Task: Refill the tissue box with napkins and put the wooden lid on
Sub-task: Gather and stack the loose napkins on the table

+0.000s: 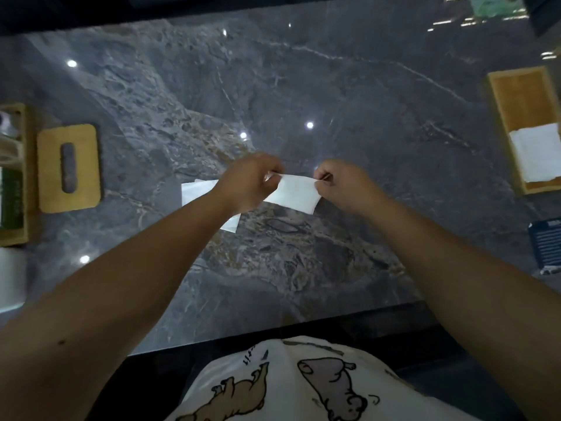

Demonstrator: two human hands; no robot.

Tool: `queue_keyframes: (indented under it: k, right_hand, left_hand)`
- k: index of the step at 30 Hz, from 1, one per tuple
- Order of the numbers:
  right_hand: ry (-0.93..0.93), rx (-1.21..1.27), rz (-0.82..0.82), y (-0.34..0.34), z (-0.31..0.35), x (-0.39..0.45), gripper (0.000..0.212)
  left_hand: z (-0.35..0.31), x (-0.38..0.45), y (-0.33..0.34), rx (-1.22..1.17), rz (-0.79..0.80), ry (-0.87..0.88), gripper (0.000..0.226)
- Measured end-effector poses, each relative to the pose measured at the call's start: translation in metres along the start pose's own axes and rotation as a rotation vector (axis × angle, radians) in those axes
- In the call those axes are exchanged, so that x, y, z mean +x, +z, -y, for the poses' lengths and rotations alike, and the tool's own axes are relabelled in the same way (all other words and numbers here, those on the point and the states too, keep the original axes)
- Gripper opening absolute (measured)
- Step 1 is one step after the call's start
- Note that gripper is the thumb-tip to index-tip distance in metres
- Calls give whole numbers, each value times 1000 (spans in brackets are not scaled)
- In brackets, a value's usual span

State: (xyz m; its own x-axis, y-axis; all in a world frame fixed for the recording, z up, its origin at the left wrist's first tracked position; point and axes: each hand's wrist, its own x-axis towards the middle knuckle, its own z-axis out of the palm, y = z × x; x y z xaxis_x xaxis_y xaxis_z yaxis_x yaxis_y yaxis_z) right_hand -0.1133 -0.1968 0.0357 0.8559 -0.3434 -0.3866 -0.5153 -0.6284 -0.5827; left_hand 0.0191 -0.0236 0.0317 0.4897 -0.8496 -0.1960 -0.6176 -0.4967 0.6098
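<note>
My left hand (247, 180) and my right hand (343, 185) each pinch an upper corner of one white napkin (296, 194), held above the middle of the dark marble table (303, 86). Under my left wrist, more white napkins (197, 191) lie flat on the table. The open wooden tissue box (522, 98) stands at the right edge with a folded napkin (537, 151) in its near end. The wooden lid (69, 168), with its oval slot, lies flat at the left.
A wooden organiser (18, 177) with a green item stands at the far left edge, with a white object (10, 275) in front of it. A dark blue card (546, 244) lies at the right edge. The table's near edge runs just above my shirt.
</note>
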Motion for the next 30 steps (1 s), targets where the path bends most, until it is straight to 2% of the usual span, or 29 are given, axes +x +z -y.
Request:
queue_keyframes:
  k: [7,14,22,30]
  right_hand:
    - [-147,33,15,19,46,-3,15]
    - [-118,135,58,65,99,0,14]
    - [58,208,9,127,132,-5,15]
    - [177,241,-102,132,130,11,16]
  left_hand:
    - [17,-63,-27,-66,-131,-211,20]
    - [62,-113,-51,-116,-162,-358,17]
    - [120,-138,-64,-165,-39,-362,14]
    - [137,-111,-55,-194,7,-345,19]
